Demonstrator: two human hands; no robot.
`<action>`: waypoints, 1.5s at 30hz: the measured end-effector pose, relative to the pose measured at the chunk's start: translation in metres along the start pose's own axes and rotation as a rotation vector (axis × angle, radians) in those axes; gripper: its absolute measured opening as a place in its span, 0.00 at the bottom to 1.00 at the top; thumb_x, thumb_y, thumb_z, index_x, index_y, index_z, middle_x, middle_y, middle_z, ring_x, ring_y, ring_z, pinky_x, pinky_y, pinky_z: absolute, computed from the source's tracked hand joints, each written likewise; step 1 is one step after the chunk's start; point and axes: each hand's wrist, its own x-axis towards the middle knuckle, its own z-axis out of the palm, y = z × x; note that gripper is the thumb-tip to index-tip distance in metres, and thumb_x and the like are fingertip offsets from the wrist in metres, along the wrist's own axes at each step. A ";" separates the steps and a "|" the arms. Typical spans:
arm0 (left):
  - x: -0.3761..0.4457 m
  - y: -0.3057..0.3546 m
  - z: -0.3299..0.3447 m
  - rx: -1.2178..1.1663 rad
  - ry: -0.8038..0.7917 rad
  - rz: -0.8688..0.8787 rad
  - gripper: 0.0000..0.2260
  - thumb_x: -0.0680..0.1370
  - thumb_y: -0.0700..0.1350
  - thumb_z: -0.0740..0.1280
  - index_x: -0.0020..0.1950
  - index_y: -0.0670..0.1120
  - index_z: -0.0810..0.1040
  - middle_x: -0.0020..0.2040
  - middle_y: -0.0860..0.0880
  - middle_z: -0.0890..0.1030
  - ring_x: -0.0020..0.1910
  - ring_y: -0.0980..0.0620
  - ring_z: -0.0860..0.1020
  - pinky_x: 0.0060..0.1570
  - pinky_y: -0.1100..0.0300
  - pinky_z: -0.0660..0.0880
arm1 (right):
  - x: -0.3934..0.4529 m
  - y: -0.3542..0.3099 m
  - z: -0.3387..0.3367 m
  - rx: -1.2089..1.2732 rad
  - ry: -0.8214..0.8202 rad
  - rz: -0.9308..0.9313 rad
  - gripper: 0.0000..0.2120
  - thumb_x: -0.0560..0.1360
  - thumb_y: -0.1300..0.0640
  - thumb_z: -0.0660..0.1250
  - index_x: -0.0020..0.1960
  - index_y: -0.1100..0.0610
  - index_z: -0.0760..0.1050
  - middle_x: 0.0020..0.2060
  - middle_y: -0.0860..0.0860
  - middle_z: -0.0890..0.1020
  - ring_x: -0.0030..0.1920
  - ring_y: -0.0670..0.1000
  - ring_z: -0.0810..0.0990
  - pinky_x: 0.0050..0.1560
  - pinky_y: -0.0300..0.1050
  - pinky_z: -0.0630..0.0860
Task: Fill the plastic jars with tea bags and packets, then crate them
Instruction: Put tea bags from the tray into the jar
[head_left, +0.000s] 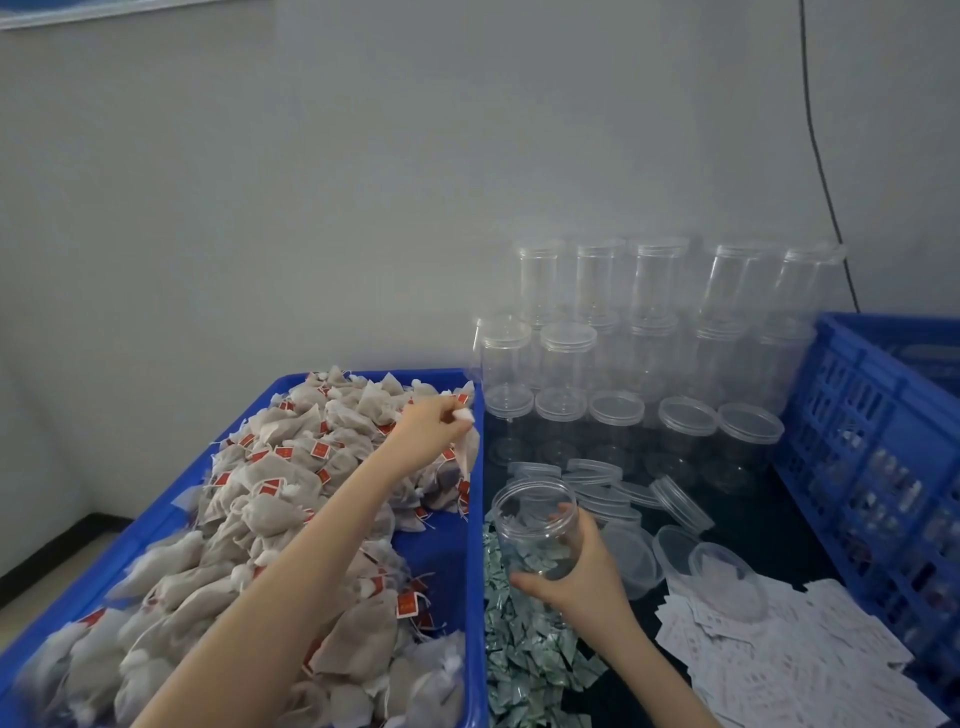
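Now the bin (291, 379) brims with tea bags (270, 499); left hand (434, 428) pinches 1 above it, right hand (582, 577) grips an open jar (535, 525).

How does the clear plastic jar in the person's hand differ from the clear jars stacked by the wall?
The held clear plastic jar is lidless and tilted, gripped by the right hand; the stacked clear jars stand upright with lids on, untouched. Both kinds look empty and transparent.

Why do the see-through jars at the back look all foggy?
Head view: the stacked empty jars blend into the pale wall, hazy and soft; the jar gripped by the right hand looks sharper; the tea bags blur at the lower left edge.
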 end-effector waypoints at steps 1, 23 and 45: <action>-0.004 0.010 -0.004 -0.052 0.012 0.038 0.06 0.79 0.44 0.63 0.43 0.51 0.75 0.37 0.54 0.77 0.34 0.60 0.74 0.35 0.69 0.69 | 0.001 -0.001 0.002 -0.005 -0.006 -0.004 0.46 0.60 0.52 0.84 0.71 0.48 0.63 0.64 0.42 0.74 0.63 0.41 0.72 0.60 0.37 0.69; -0.036 -0.044 -0.014 0.826 -0.520 -0.361 0.19 0.76 0.49 0.69 0.66 0.48 0.75 0.59 0.47 0.78 0.55 0.49 0.78 0.57 0.58 0.76 | 0.009 -0.019 0.014 0.097 -0.015 -0.036 0.39 0.60 0.54 0.84 0.60 0.35 0.65 0.58 0.33 0.73 0.53 0.22 0.70 0.46 0.24 0.68; -0.041 -0.003 -0.030 0.106 0.039 0.012 0.04 0.80 0.45 0.63 0.47 0.48 0.74 0.40 0.54 0.79 0.38 0.59 0.77 0.35 0.71 0.71 | 0.007 -0.018 0.015 0.096 -0.027 -0.041 0.44 0.59 0.55 0.84 0.69 0.46 0.66 0.62 0.39 0.75 0.62 0.36 0.73 0.52 0.28 0.70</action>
